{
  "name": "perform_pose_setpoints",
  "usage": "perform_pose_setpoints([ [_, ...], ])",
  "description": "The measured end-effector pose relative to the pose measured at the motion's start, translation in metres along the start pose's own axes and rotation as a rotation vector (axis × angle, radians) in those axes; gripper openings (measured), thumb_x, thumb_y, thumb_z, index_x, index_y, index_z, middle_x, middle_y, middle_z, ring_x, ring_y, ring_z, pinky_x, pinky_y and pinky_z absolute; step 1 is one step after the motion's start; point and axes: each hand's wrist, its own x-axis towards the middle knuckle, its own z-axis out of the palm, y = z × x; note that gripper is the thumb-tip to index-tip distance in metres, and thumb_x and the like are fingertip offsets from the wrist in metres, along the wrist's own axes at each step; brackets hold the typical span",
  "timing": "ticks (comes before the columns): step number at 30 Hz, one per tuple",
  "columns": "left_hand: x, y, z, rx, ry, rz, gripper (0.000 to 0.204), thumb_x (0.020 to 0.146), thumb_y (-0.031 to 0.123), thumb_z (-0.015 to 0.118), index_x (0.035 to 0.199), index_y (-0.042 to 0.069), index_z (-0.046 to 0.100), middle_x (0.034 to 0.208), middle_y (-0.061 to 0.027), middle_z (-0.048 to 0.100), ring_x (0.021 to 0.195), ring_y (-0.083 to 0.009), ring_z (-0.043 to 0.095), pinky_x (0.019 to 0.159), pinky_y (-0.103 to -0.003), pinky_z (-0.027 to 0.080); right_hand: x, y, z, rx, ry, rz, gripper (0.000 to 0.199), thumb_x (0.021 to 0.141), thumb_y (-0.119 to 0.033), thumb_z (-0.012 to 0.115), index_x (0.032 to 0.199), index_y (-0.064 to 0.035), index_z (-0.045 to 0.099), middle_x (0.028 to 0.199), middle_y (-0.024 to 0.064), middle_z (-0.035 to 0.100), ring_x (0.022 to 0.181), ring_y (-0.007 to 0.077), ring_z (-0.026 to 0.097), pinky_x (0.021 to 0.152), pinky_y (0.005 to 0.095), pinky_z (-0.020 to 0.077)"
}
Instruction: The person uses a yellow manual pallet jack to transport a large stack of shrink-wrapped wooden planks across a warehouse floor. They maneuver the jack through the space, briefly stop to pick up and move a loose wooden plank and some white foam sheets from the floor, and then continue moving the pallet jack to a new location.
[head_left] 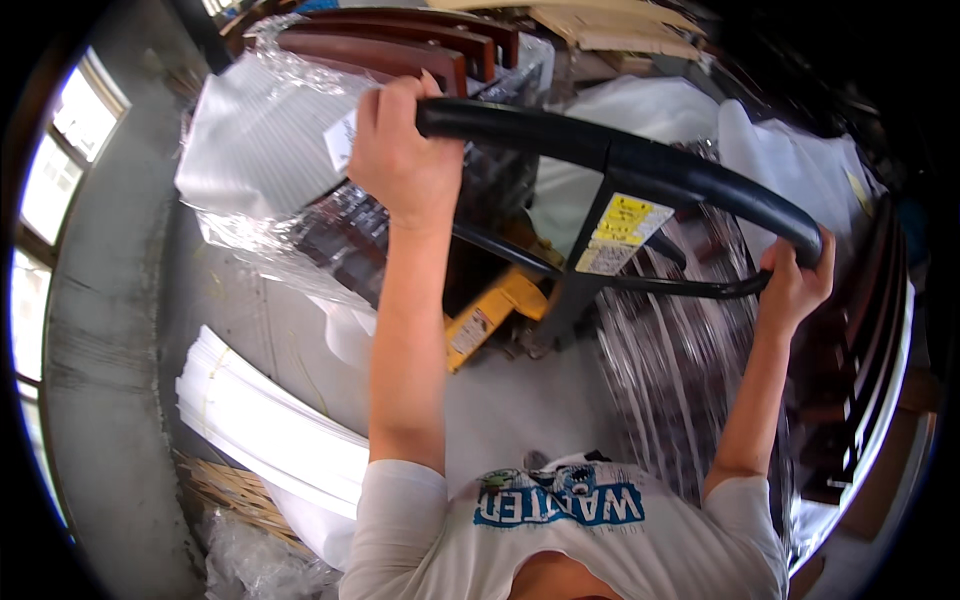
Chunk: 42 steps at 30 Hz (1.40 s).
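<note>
A black pallet jack handle (690,172) spans the space in front of me, its loop tilted down to the right. My left hand (405,150) is closed around the loop's upper left end. Lower down, my right hand (798,275) grips its right end, fingers wrapped around the corner. A yellow and grey label (622,232) is stuck on the handle's central stem. Below it shows part of the yellow pallet jack body (500,308), near the floor; its forks are hidden.
Ahead to the left stands a film-wrapped stack of dark brown wooden parts (370,50) with white foam sheeting (265,140). Another wrapped brown stack (670,360) is close on my right. White foam sheets (270,400) lie at left, near a grey wall (105,330) with windows.
</note>
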Motion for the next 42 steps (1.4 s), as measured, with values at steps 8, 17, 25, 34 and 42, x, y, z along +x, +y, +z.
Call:
perform_pose_setpoints([
  [8,-0.002,-0.013,0.002,0.001,-0.034,-0.041,0.015,0.075,0.007,0.071,0.077,0.008,0.057,0.07,-0.0101,0.054,0.061,-0.0319,0.055,0.054,-0.04,0.044,0.004,0.02,0.026,-0.085,0.051,-0.013,0.016,0.078,0.002,0.06,0.093,-0.0031,0.058,0.063,-0.001,0.049,0.05,0.0055,0.046,0.049,0.0208,0.0369],
  [17,-0.013,-0.006,-0.005,-0.027,-0.008,-0.046,0.017,0.067,0.003,0.071,0.076,0.01,0.058,0.069,-0.0065,0.055,0.058,-0.0283,0.056,0.052,-0.035,0.045,-0.001,0.028,0.023,-0.257,0.153,-0.008,0.005,0.082,-0.006,0.064,0.086,-0.0057,0.061,0.055,-0.0014,0.048,0.049,0.0058,0.044,0.048,0.023,0.0342],
  [25,-0.01,-0.023,0.014,-0.049,0.063,0.019,0.02,0.063,0.001,0.067,0.075,0.013,0.058,0.072,-0.0059,0.056,0.063,-0.0315,0.058,0.054,-0.039,0.046,0.013,0.042,0.029,-0.397,0.188,-0.009,0.023,0.081,-0.02,0.07,0.098,-0.0052,0.067,0.053,-0.0005,0.052,0.049,0.0091,0.05,0.051,0.0258,0.0388],
  [34,0.009,-0.018,0.033,-0.198,0.079,0.007,0.028,0.054,0.004,0.066,0.078,0.013,0.057,0.075,-0.0084,0.052,0.066,-0.0313,0.057,0.052,-0.042,0.043,0.013,0.041,0.009,-0.411,0.386,-0.084,0.027,0.076,-0.022,0.077,0.095,-0.0035,0.07,0.055,0.0032,0.058,0.049,0.0103,0.052,0.049,0.0251,0.042],
  [42,0.012,0.002,0.04,-0.245,0.07,0.009,0.019,0.054,0.008,0.064,0.07,0.01,0.054,0.071,-0.0112,0.049,0.065,-0.0321,0.055,0.05,-0.043,0.042,0.077,0.131,-0.037,-0.579,0.524,-0.43,0.031,0.07,-0.031,0.081,0.077,-0.004,0.069,0.062,0.0019,0.066,0.053,0.0147,0.062,0.052,0.027,0.051],
])
